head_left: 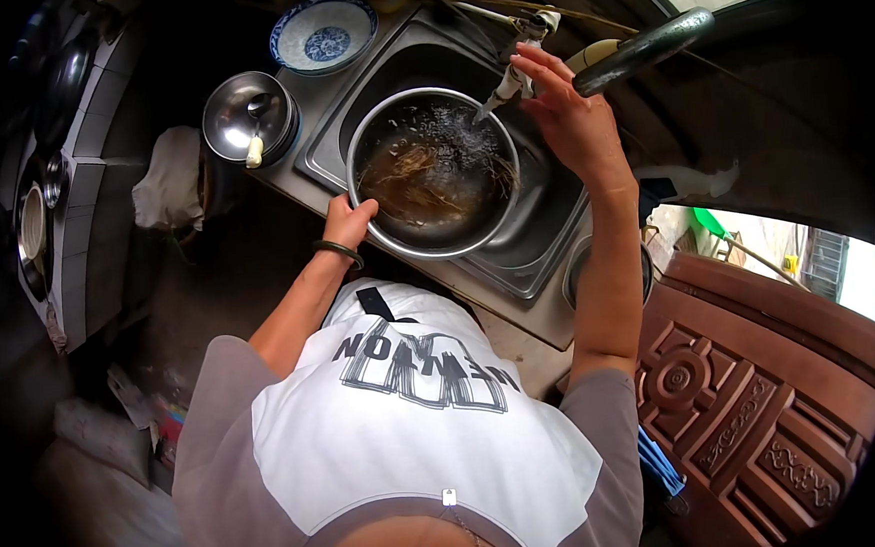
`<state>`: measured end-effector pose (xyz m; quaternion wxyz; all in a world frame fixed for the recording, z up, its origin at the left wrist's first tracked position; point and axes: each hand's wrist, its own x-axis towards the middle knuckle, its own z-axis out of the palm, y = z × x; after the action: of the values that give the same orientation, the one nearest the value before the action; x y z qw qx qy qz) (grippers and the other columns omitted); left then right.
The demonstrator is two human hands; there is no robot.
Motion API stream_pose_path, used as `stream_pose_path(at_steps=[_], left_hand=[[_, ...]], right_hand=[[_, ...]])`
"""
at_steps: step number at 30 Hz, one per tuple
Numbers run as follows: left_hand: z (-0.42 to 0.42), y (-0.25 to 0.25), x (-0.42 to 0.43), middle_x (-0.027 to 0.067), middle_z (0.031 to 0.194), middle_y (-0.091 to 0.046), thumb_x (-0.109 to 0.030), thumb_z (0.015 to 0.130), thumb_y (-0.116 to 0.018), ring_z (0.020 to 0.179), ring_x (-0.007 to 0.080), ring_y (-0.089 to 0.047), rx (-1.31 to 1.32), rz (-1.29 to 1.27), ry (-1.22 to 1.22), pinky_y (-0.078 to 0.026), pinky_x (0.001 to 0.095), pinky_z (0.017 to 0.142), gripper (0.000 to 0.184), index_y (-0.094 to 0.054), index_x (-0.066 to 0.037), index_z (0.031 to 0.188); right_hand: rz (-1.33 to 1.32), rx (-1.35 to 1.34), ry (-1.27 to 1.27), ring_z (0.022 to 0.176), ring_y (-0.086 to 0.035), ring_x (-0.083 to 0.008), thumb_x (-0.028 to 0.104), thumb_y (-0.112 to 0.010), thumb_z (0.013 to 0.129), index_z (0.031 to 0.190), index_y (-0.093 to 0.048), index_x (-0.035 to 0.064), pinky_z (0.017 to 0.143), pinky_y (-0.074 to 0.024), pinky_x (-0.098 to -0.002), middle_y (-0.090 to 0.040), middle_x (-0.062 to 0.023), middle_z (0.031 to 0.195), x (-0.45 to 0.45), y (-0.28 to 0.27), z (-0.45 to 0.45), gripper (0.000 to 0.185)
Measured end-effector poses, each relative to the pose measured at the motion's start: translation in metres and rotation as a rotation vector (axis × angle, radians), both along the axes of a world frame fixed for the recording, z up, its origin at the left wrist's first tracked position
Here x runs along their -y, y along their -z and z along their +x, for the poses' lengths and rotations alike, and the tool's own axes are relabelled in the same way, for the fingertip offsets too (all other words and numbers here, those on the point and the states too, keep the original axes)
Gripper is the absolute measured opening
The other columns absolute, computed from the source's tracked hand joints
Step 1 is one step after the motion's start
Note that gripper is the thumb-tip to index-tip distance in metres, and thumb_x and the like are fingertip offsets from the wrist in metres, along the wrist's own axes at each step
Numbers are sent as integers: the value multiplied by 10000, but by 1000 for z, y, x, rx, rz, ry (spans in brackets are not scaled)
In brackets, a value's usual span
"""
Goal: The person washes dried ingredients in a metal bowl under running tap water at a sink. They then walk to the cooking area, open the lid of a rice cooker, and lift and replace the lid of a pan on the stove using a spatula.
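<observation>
A round metal basin (436,252) sits over the steel sink, holding brownish water with straw-like strands (421,164) floating in it. My left hand (350,222) is closed on the basin's near-left rim, thumb on top. From the tap (518,80), water runs into the basin and makes bubbles at its far right side. My right hand (576,115) is raised just right of the tap, its fingers stretched towards the tap body. Whether those fingertips touch the tap I cannot tell.
The double sink (533,286) extends under and right of the basin. Left of it stand a metal bowl (227,106) with a spoon and a blue-and-white bowl (293,42). A thick curved metal pipe (649,50) juts near my right hand. A carved brown door (745,385) is at right.
</observation>
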<state>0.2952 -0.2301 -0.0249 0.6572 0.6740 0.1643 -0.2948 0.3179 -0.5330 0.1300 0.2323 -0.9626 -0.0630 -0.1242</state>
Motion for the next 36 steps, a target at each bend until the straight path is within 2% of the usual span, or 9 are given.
stream_pose_path(at_steps=[5,8,12,16,21,26,29,33,36], left_hand=[[-11,-4,-1,-20,562,-458,-37,755,-562,404,69,-377,-22,-50,-35,-235,245,368,21,-551,-30,738],[-19,-3,-2,-10,556,-469,-49,761,-567,401,75,-384,-11,-64,-56,-253,252,368,41,-567,-9,767],[-31,-6,-3,-2,554,-482,-55,763,-571,401,79,-394,14,-51,-53,-269,255,369,59,-574,3,773],[-47,-9,-4,1,561,-491,-51,756,-572,403,79,-401,5,-82,-70,-279,255,369,64,-573,11,772],[-74,-21,2,0,568,-495,-41,750,-566,406,74,-397,9,-70,-132,-280,255,369,61,-578,11,780],[-104,-21,0,-12,561,-475,-33,747,-563,405,67,-376,-24,-95,-178,-262,252,369,56,-582,6,783],[-123,-14,-1,-20,561,-468,-28,747,-561,408,59,-361,-16,-113,-237,-244,250,370,51,-579,3,782],[-142,-16,-17,19,689,-549,-27,748,-556,526,103,-499,-14,-109,-245,-406,253,454,115,-590,37,837],[-156,-37,-23,26,719,-562,-21,751,-552,573,101,-529,-22,-93,-310,-440,243,498,140,-590,36,872]], right_hand=[[-33,8,44,725,-634,-171,140,-720,765,1153,-629,162,681,-510,-288,-609,64,1229,-5,-7,-1,399],[-168,256,113,778,-663,-239,253,-745,744,989,-654,141,657,-526,-358,-646,42,1073,-12,4,7,284],[-235,262,367,732,-665,-264,383,-745,749,817,-647,124,566,-510,-349,-664,-40,906,-32,10,27,285],[-208,249,442,709,-651,-260,357,-709,797,908,-657,105,590,-510,-349,-656,-44,900,-23,14,4,280],[20,97,169,841,-642,-246,267,-695,820,1048,-648,86,706,-515,-363,-644,-46,1010,-37,28,-83,295],[-173,-165,19,1038,-563,-371,257,-731,766,1157,-592,38,847,-507,-430,-557,-252,1159,-65,65,-143,469],[-183,-323,6,1027,-563,-379,255,-735,756,1175,-585,43,860,-498,-450,-549,-278,1174,-90,69,-158,493],[-310,-319,-103,1001,-586,-348,279,-750,730,1182,-594,70,790,-508,-393,-571,-259,1131,-103,71,-171,522],[-270,-195,-104,850,-596,-273,244,-725,727,942,-662,85,686,-492,-386,-601,-123,905,-109,52,-165,276]])
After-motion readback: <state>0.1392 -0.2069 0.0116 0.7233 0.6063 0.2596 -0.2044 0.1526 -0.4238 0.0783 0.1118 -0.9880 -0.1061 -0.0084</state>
